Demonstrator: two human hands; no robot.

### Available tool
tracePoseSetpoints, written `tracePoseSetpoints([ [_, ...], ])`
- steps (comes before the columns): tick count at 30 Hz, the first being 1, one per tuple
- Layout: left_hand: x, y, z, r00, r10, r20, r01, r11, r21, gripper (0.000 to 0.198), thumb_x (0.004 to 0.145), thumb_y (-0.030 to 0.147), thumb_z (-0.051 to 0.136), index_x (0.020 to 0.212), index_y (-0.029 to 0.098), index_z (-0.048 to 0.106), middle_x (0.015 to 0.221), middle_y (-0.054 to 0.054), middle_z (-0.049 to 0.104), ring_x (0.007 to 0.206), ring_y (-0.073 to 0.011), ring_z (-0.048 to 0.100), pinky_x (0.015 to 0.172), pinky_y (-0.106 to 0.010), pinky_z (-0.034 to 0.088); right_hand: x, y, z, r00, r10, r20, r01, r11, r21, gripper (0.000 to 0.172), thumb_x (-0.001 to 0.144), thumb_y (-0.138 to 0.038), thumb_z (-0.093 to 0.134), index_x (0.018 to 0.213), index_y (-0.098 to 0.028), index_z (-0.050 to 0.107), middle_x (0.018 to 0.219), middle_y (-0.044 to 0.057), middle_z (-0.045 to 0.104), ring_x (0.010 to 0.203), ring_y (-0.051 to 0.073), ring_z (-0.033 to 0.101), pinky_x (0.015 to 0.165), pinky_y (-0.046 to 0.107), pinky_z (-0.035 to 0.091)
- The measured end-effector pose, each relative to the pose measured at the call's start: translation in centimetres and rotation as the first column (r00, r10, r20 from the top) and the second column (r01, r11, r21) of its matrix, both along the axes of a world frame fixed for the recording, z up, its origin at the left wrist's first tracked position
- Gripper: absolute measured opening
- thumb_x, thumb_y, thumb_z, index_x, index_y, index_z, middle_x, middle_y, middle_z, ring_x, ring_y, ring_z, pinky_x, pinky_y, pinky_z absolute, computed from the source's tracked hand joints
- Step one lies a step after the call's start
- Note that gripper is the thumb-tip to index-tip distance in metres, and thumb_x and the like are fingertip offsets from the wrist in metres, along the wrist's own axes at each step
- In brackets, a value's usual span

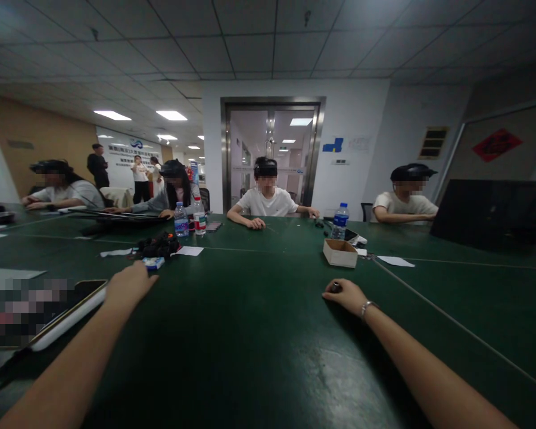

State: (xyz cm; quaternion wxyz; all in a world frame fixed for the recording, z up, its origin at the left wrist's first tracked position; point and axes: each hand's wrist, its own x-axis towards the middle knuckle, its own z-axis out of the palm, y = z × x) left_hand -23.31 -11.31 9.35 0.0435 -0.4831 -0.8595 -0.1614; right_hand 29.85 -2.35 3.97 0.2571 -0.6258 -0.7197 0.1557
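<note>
My left hand (pixel 131 282) reaches over the table on the left, its thumb stretched out to the right. Right beside its fingertips lies a small blue-and-white packet (pixel 153 263); contact between them is unclear, and most of the fingers are hidden behind the hand. On the right, my right hand (pixel 349 295) rests low over the table, fingers curled around a small dark cylinder (pixel 336 287). Only the top of that piece shows. Beyond this hand stands an open, shallow cardboard box (pixel 340 255).
The green table (pixel 250 333) has a tablet-like device (pixel 44 316) at left. Black gear (pixel 156 244), two bottles (pixel 181 220) and paper sheets lie farther back. Another bottle (pixel 340 220) stands behind the box. A large black screen (pixel 491 211) is at right. Several people sit opposite.
</note>
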Motion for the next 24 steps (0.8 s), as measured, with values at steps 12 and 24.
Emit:
tracePoseSetpoints([
  [12, 25.4, 7.8, -3.9, 0.498, -0.867, 0.009, 0.827, 0.479, 0.294, 0.038, 0.083, 0.037, 0.044, 0.119, 0.025, 0.045, 0.117, -0.007, 0.049, 0.109, -0.0215, 0.045, 0.094, -0.036, 0.035, -11.2, 3.0, -2.1, 0.991, 0.082, 0.101, -0.092, 0.992, 0.091, 0.028, 0.072, -0.039, 0.059, 0.092, -0.02, 0.066, 0.095, 0.007, 0.059, 0.087, 0.017, 0.053, 0.076, 0.026, 0.038],
  [24, 26.2, 8.0, -7.3, 0.481, -0.851, 0.211, 0.683, 0.515, 0.518, 0.021, 0.08, 0.031, 0.05, 0.098, 0.021, 0.054, 0.098, -0.004, 0.056, 0.084, -0.0149, 0.056, 0.078, -0.029, 0.045, -13.2, 1.7, -2.4, 0.946, 0.169, 0.275, -0.22, 0.961, 0.167, 0.027, 0.079, -0.029, 0.051, 0.103, -0.021, 0.06, 0.101, 0.009, 0.054, 0.091, 0.021, 0.046, 0.075, 0.03, 0.035],
])
